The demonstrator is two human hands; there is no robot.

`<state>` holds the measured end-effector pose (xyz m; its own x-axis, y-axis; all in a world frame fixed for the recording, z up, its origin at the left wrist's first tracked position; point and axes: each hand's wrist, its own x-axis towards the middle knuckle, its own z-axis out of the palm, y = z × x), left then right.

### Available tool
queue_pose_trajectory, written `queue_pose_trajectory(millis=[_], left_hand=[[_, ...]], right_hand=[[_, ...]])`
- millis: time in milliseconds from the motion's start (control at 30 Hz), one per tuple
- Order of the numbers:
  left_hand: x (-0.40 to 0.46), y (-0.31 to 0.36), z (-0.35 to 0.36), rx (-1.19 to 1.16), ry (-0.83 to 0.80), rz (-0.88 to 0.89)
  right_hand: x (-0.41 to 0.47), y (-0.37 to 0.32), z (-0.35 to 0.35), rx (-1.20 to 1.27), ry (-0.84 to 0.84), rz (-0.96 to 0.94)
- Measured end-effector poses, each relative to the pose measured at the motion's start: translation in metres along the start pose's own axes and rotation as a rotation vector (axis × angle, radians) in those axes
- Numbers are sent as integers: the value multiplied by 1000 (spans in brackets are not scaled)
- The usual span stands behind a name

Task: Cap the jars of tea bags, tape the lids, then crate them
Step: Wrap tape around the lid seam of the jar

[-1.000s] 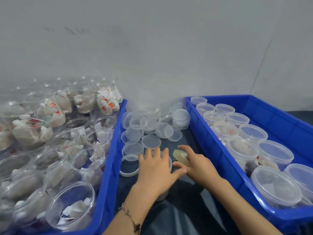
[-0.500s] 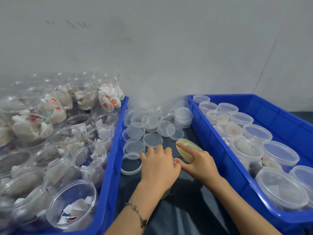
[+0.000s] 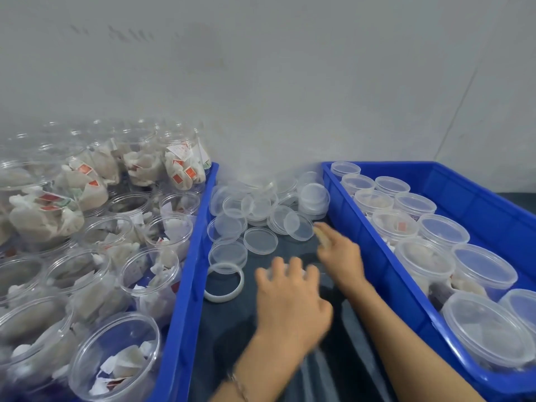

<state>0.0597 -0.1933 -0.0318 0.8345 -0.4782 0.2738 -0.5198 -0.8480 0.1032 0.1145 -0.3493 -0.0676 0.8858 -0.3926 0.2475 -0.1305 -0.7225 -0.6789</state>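
Left hand, blurred, lies palm-down with fingers curled over a jar that it almost wholly hides, on the dark cloth between the two blue crates. Just beyond and to the right, the right hand pinches a yellowish tape roll at its fingertips, close to the inner wall of the right crate. That crate holds capped jars in rows. Left of the hands a white ring lies flat on the cloth. The left crate is packed with open jars of tea bags, stacked higher toward the far end. Farther back, between the crates, loose clear lids lie heaped against the grey wall.
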Motion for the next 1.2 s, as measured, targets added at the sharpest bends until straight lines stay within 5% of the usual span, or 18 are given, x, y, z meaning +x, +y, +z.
queue_pose_trajectory(millis=[233, 600, 667, 767, 867, 1033, 1200], left_hand=[[5, -18, 8, -75, -81, -79], [14, -2, 4, -102, -37, -237], [13, -6, 3, -275, 51, -265], [3, -16, -6, -954, 378, -311], [-16, -37, -2, -1169, 678, -468], [-46, -48, 33, -1329, 370, -679], [-55, -31, 43, -1177, 191, -679]], right_hand=[[17, -8, 15, -308, -263, -173], [-25, 19, 38, -491, -421, -339], [-30, 20, 37, -465, -400, -330], [-38, 23, 30, -533, -391, -340], [-54, 17, 18, -366, -287, -317], [-106, -4, 4, 208, -113, -111], [-130, -24, 0, 247, -284, -199]])
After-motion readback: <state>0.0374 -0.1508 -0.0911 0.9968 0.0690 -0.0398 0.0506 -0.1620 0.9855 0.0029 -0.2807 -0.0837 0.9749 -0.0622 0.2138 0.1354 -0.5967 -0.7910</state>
